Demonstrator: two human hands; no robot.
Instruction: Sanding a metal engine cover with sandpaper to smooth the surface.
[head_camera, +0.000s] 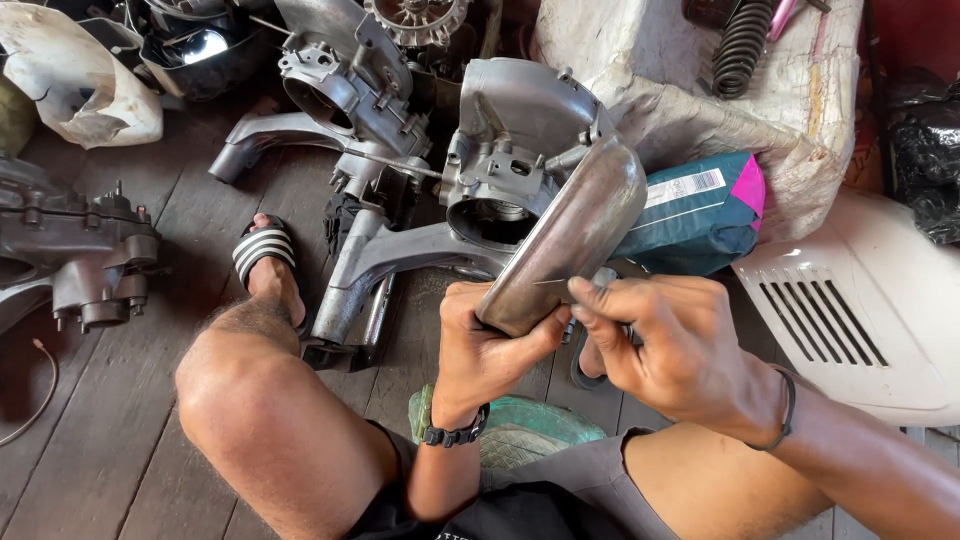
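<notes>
My left hand (488, 345) grips the near end of a curved, dull grey metal cover (575, 230) that slants up and away from me. My right hand (665, 345) pinches a thin metal blade-like tool (552, 283) against the cover's near edge, with a dark ring-shaped part (582, 368) partly hidden beneath its fingers. Just beyond the cover lies a grey engine casing (505, 150) with a long arm (385, 265) on the wooden floor. My bare left knee (255, 400) and sandalled foot (265, 255) sit to the left.
A second engine casing (345, 90) lies farther back, another dark engine (80, 255) at the left. A teal and pink packet (700, 210) rests by a white padded seat (700, 80) bearing a black coil spring (740, 45). A white slotted panel (860, 310) lies right; a green cloth (520, 425) under my wrists.
</notes>
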